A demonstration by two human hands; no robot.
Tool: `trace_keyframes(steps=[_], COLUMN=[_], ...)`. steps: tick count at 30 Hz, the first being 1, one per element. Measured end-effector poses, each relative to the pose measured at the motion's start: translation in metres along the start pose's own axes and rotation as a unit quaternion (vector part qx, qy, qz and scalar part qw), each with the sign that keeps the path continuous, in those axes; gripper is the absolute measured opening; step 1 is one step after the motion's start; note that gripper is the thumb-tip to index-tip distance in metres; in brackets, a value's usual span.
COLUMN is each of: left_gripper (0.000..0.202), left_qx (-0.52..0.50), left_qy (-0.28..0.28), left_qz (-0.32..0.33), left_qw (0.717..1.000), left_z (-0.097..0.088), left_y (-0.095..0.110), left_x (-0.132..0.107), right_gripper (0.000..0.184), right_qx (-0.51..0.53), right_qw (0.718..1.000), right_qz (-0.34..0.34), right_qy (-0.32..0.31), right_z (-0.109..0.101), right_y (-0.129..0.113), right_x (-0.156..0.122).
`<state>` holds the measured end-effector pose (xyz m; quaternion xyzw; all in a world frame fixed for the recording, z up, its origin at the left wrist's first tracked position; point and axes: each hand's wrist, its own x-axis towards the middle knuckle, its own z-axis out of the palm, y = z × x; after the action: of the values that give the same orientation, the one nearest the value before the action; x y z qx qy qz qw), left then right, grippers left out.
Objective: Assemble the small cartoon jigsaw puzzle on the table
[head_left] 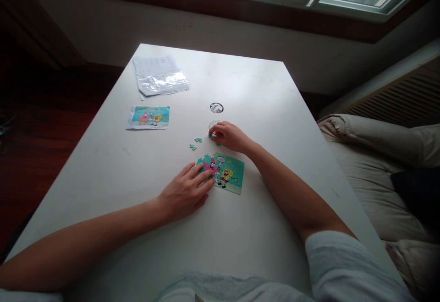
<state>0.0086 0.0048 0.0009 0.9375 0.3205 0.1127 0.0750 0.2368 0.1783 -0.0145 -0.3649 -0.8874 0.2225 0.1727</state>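
Note:
A jigsaw puzzle point(229, 173) with cartoon figures on a teal background lies on the white table, its upper left edge uneven. My left hand point(185, 189) rests with fingers spread, the fingertips over the puzzle's left side and hiding part of it. Beyond the puzzle, my right hand point(228, 135) has its fingers pinched on a small green puzzle piece point(211, 136), mostly hidden by the fingertips. Another bit of green shows under that hand. Two loose puzzle pieces, an upper one point(198, 140) and a lower one point(193, 147), lie left of it.
A picture sheet point(151, 118) with the same figures lies at the left of the table point(144, 164). Behind it are papers with a clear plastic bag point(163, 82). A round hole-like disc point(216, 107) sits mid-table. A cushioned seat point(364, 169) stands right.

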Motion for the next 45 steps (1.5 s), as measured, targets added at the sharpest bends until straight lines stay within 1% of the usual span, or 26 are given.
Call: trace_keyframes(steps=[5, 9, 12, 16, 19, 23, 28, 35, 45], left_gripper=[0.039, 0.041, 0.042, 0.041, 0.039, 0.034, 0.025, 0.024, 0.025], left_qx=[-0.001, 0.004, 0.007, 0.005, 0.006, 0.011, -0.004, -0.009, -0.005], left_qy=[0.001, 0.003, 0.004, 0.011, 0.014, 0.022, 0.025, 0.034, 0.029], left_qz=[0.001, -0.002, -0.006, -0.011, -0.010, -0.002, -0.008, -0.008, -0.009], left_qw=[1.000, 1.000, 1.000, 1.000, 1.000, 1.000, 1.000, 0.999, 1.000], left_z=[0.001, 0.001, 0.001, 0.001, 0.001, 0.000, -0.003, -0.002, -0.003], left_y=[0.000, -0.001, -0.001, -0.001, -0.002, -0.003, -0.003, -0.003, -0.003], left_x=[0.001, 0.001, 0.001, 0.000, 0.000, 0.001, 0.002, 0.003, 0.003], right_gripper=[0.012, 0.012, 0.008, 0.014, 0.019, 0.019, 0.014, 0.013, 0.014], right_qx=[-0.030, -0.032, 0.029, 0.127, 0.165, 0.190, 0.181, 0.151, 0.125], right_qw=[0.999, 0.999, 0.999, 0.990, 0.983, 0.974, 0.974, 0.974, 0.976], right_qz=[0.016, 0.011, 0.008, 0.008, -0.012, -0.049, -0.071, -0.131, -0.146], right_qy=[-0.024, -0.014, -0.025, -0.057, -0.083, -0.109, -0.116, -0.106, -0.100], right_z=[-0.005, -0.008, -0.006, -0.003, -0.001, 0.004, 0.010, 0.011, 0.016], right_y=[-0.001, -0.007, -0.013, -0.021, -0.029, -0.040, -0.044, -0.042, -0.038], right_x=[0.001, 0.001, 0.001, 0.000, -0.001, -0.002, -0.002, -0.001, 0.001])
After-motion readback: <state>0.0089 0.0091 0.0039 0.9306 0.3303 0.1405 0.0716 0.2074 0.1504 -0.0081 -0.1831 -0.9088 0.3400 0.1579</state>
